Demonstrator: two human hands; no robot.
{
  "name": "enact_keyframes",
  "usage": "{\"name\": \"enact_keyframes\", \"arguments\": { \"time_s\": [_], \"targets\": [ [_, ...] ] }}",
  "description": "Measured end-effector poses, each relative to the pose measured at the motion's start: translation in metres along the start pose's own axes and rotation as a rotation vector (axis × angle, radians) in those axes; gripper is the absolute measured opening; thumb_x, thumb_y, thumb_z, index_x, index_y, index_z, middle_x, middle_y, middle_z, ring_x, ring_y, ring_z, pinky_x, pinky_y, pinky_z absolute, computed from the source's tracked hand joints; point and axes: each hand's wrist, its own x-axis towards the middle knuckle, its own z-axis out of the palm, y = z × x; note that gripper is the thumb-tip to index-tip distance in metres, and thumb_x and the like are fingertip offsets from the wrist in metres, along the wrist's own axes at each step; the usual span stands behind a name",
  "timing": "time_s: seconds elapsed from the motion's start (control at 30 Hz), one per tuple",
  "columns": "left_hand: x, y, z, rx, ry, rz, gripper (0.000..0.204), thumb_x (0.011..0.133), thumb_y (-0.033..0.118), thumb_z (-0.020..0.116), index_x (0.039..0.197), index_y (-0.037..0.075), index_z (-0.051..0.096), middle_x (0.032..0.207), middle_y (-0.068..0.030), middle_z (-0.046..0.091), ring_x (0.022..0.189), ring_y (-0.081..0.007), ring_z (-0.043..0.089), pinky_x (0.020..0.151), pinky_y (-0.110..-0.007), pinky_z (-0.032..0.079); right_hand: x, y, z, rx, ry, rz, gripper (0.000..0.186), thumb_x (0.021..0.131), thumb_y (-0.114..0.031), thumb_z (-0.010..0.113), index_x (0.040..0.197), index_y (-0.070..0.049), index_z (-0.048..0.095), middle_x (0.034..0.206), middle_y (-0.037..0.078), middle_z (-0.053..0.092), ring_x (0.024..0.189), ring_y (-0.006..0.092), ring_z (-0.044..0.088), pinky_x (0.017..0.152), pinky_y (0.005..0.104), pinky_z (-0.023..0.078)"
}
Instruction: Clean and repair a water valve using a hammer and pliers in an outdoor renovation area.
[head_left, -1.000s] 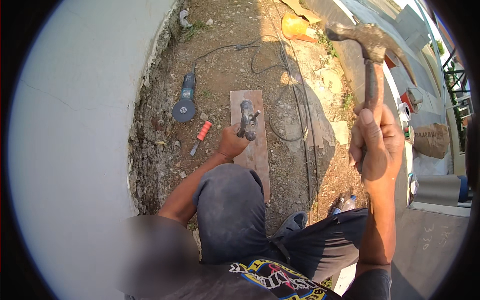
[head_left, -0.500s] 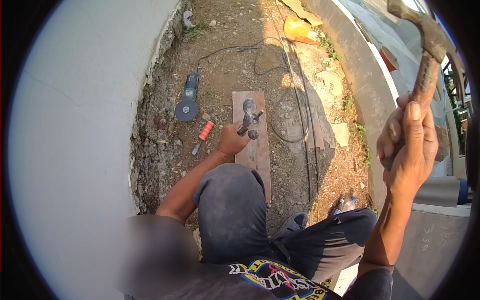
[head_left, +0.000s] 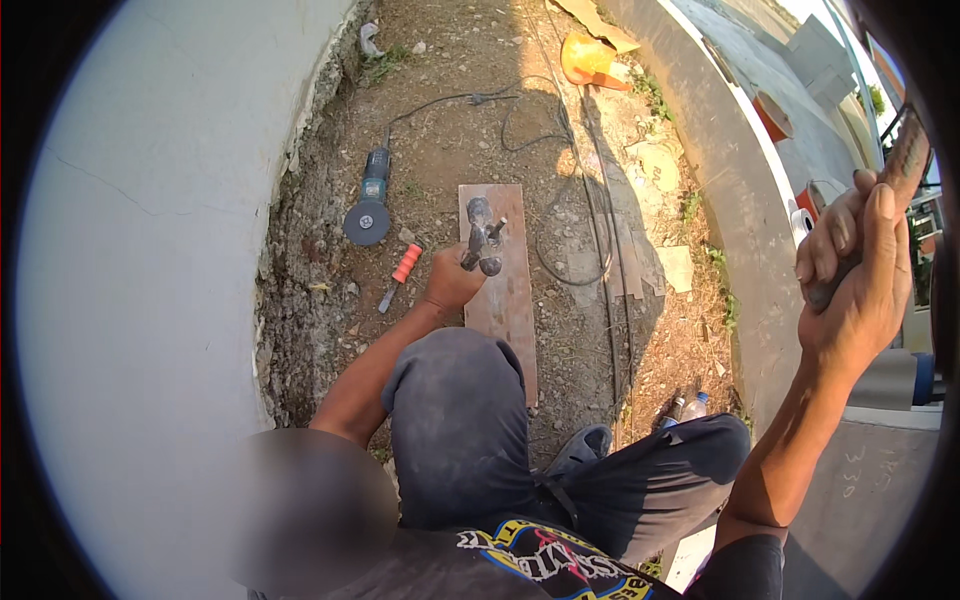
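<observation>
My right hand (head_left: 858,270) is raised high at the right side, its fingers wrapped round the worn handle of a hammer (head_left: 906,160). The hammer's head is out of the picture now. Low in front of me, my left hand (head_left: 457,281) grips a dark metal piece (head_left: 480,215) with short stubs sticking out of it. This piece is over a reddish-brown board (head_left: 512,335) lying lengthwise on the ground. My left fingers are partly hidden by the piece, and its exact kind is unclear.
Left of the board lie an angle grinder (head_left: 371,200) with its cord and a chisel (head_left: 402,270) with a red-orange grip. Black cables (head_left: 606,240) run along the right. An orange cone (head_left: 590,62) lies farther off. Plastic bottles (head_left: 694,406) are near my foot. Walls flank both sides.
My right hand has moved farther right and slightly up, carrying the hammer's head out of view. My left hand stays on the metal piece over the board.
</observation>
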Motion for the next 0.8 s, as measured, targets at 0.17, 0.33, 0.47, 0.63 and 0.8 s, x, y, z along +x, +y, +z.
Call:
{"name": "enact_keyframes", "arguments": {
  "time_s": [0.17, 0.33, 0.47, 0.63, 0.8],
  "targets": [
    [0.014, 0.001, 0.011, 0.055, -0.047, -0.012, 0.019, 0.081, 0.018, 0.078, 0.089, 0.001, 0.073, 0.07, -0.0134, 0.068, 0.059, -0.0141, 0.058, 0.06, -0.035, 0.05, -0.069, 0.079, 0.008, -0.218, -0.092, 0.054, 0.027, 0.108, -0.025, 0.05, 0.094, -0.003, 0.056, 0.069, 0.006, 0.053, 0.06, 0.0153, 0.054, 0.055, 0.0316, 0.043],
    [-0.001, 0.004, 0.018, 0.06, -0.07, 0.089, 0.017, 0.082, 0.015, 0.076, 0.09, 0.001, 0.073, 0.069, -0.0128, 0.068, 0.059, -0.0154, 0.06, 0.059, -0.037, 0.05, -0.072, 0.106, -0.02, -0.389, -0.62, 0.481, 0.025, 0.105, -0.025, 0.059, 0.099, -0.002, 0.06, 0.067, -0.001, 0.054, 0.06, 0.0102, 0.055, 0.055, 0.0301, 0.042],
    [-0.002, -0.003, -0.001, 0.021, 0.003, -0.012, 0.016, 0.081, 0.013, 0.075, 0.09, 0.001, 0.074, 0.069, -0.0122, 0.069, 0.06, -0.0129, 0.061, 0.059, -0.037, 0.05, 0.007, 0.013, -0.005, 0.001, -0.03, 0.046, 0.031, 0.106, -0.03, 0.059, 0.119, -0.001, 0.06, 0.072, -0.002, 0.045, 0.054, 0.0065, 0.039, 0.05, 0.0251, 0.036],
    [0.017, 0.017, 0.009, 0.079, -0.059, -0.042, 0.017, 0.08, 0.014, 0.077, 0.092, 0.001, 0.074, 0.07, -0.0123, 0.07, 0.06, -0.0143, 0.063, 0.06, -0.038, 0.051, -0.079, 0.104, 0.012, -0.381, -0.161, -0.009, 0.028, 0.107, -0.025, 0.05, 0.1, 0.001, 0.054, 0.077, 0.007, 0.054, 0.064, 0.0172, 0.052, 0.063, 0.0338, 0.046],
    [-0.018, -0.013, 0.006, 0.186, -0.091, 0.122, 0.02, 0.079, 0.014, 0.077, 0.096, 0.003, 0.074, 0.07, -0.0123, 0.069, 0.058, -0.0159, 0.061, 0.059, -0.038, 0.05, -0.069, 0.092, -0.008, -0.487, -0.671, 0.341, 0.024, 0.104, -0.022, 0.059, 0.095, 0.001, 0.058, 0.073, 0.007, 0.053, 0.067, 0.015, 0.057, 0.06, 0.0335, 0.043]
  ]
}}
